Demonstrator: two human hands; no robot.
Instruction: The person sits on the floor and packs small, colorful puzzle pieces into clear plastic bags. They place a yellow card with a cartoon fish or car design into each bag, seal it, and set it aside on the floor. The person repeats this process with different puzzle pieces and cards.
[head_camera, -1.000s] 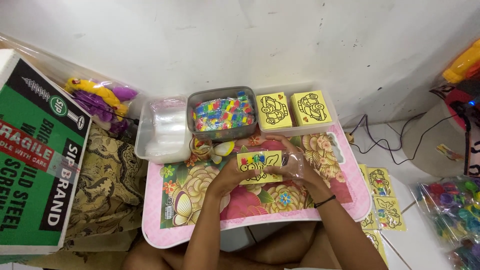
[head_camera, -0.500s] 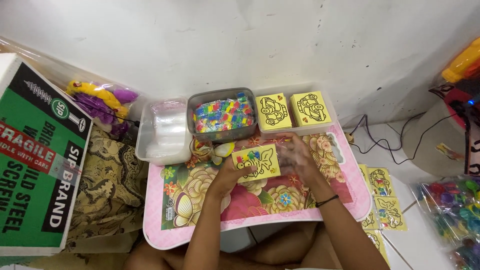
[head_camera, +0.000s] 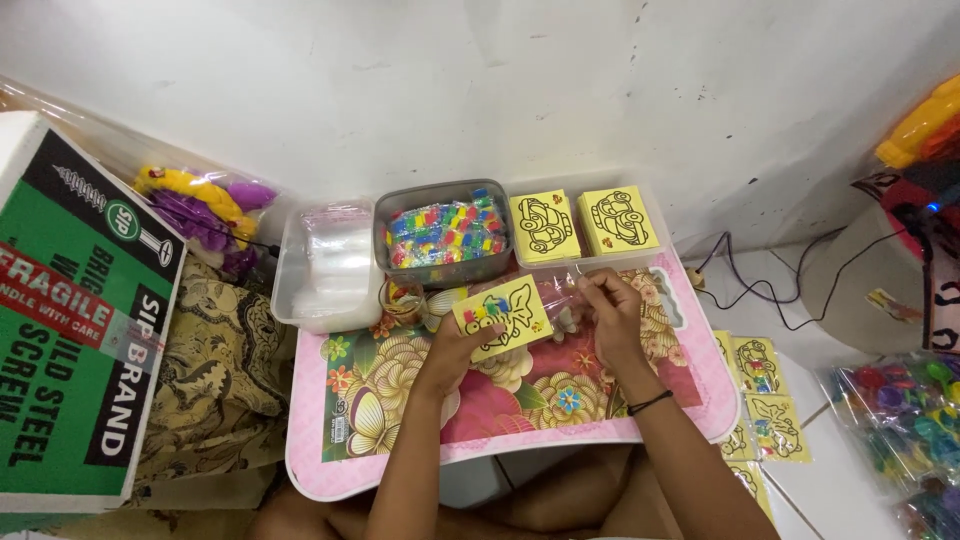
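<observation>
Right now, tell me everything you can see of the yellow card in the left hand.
The yellow card is a small, flat rectangle, seemingly thin cardboard, printed with a black outline drawing and carrying small coloured pieces near its upper left corner. It is tilted, held above the flowered pink table. The left hand pinches its lower left edge; the right hand is just beside it, handling clear plastic.

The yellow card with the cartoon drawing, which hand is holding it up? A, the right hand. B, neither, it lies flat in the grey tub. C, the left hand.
C: the left hand grips the yellow card at its lower edge, while the right hand fingers clear plastic beside it.
</observation>
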